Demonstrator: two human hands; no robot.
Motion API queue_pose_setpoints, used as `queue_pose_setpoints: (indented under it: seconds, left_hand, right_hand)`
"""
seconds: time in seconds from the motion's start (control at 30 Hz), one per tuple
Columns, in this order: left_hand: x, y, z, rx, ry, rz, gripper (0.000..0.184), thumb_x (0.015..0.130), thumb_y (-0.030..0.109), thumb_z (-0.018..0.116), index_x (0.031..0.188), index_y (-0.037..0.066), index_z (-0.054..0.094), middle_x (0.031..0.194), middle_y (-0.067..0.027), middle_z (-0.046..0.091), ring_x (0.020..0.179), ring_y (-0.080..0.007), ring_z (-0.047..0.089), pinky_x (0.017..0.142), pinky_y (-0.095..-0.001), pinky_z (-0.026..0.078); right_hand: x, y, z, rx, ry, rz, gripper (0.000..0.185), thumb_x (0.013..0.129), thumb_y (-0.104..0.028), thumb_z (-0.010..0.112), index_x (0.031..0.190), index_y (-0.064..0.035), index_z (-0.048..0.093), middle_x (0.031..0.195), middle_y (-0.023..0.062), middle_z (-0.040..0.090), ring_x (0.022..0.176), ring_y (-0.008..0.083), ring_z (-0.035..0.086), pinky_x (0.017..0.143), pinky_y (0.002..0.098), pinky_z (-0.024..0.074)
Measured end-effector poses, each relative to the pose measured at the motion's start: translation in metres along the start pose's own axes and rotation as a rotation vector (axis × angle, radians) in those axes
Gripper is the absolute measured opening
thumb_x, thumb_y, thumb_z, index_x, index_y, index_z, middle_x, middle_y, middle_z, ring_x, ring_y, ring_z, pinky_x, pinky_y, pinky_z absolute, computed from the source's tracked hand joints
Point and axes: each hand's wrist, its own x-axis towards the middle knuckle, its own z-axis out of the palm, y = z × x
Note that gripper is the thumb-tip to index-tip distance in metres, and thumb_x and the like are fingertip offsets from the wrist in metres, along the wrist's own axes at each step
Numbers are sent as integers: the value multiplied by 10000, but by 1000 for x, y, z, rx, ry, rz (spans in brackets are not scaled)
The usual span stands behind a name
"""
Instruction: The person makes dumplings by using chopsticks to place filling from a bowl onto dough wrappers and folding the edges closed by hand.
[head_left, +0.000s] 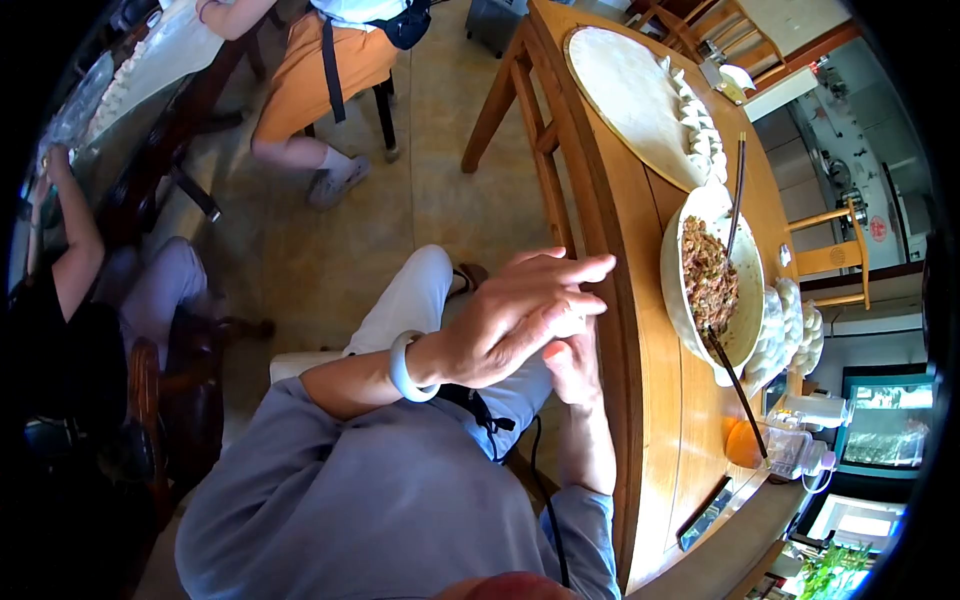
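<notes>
My left hand (530,315), with a pale bangle (403,367) on its wrist, lies across my right hand (574,370) above my lap. The left fingers are stretched out and partly spread, and I see nothing held in them. Of my right hand, the thumb and wrist show below; its fingers are mostly hidden behind the left. Nearest to both hands is the table edge. On the table stands a white bowl (676,290) of minced filling (708,275), with two dark chopsticks (738,195) leaning in it at different places.
A round floured board (625,95) carries a row of dumplings (700,125) on the wooden table (650,440). Plastic bags (790,335), a bottle (790,450) and a phone (706,512) lie beyond the bowl. A person in orange shorts (320,75) and another seated person (75,260) are to the left.
</notes>
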Motion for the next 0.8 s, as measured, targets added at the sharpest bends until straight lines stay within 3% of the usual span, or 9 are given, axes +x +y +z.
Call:
queue_pose_setpoints:
  seconds: [0.1,0.13,0.33,0.47,0.57,0.7,0.8]
  left_hand:
    - [2,10,-2,-3,-128,32,341,942,200,356,1043,-9,607,1280,-215,466,1178,-311,457,1023,-452,237]
    - [1,10,0,-11,-126,42,338,940,196,361,1050,-11,604,1288,-216,457,1184,-315,449,1020,-452,243]
    - [2,5,6,-96,-107,79,340,939,192,366,1080,-19,592,1335,-218,398,1218,-331,405,1008,-444,275]
    - [1,3,6,-95,-81,69,380,953,227,328,1103,-17,578,1367,-225,348,1231,-336,389,1002,-434,296]
    - [0,2,6,-159,-37,22,437,967,266,282,1122,-39,553,1381,-250,307,1229,-343,397,986,-419,334]
    - [-6,-5,10,-241,12,-9,458,971,275,269,1136,-65,530,1378,-253,306,1225,-346,404,999,-419,329]
    - [-7,-9,10,-241,19,9,457,974,281,268,1163,-52,516,1378,-254,305,1224,-348,403,988,-420,343]
  right_hand:
    - [-2,-4,-19,-309,-136,-95,807,770,-701,437,1128,19,499,1028,202,552,949,344,560,755,427,446]
    - [0,2,-17,-401,-84,-237,771,794,-700,375,1075,-1,537,951,198,569,863,364,570,680,432,448]
    - [5,-4,-9,-476,92,-454,609,861,-573,347,970,-22,582,870,170,587,761,338,590,622,413,456]
    - [1,-15,-9,-584,73,-349,517,876,-487,372,861,-25,602,818,152,588,694,311,597,558,387,464]
    - [0,-17,-10,-735,106,-428,494,873,-464,403,829,-13,599,795,148,585,683,304,596,551,388,463]
    - [-1,-18,-5,-534,138,-339,420,859,-419,489,915,-13,579,765,142,582,643,299,593,560,381,461]
    - [-1,-18,-7,-472,71,-301,427,871,-425,487,927,-7,557,733,146,572,629,301,589,557,374,454]
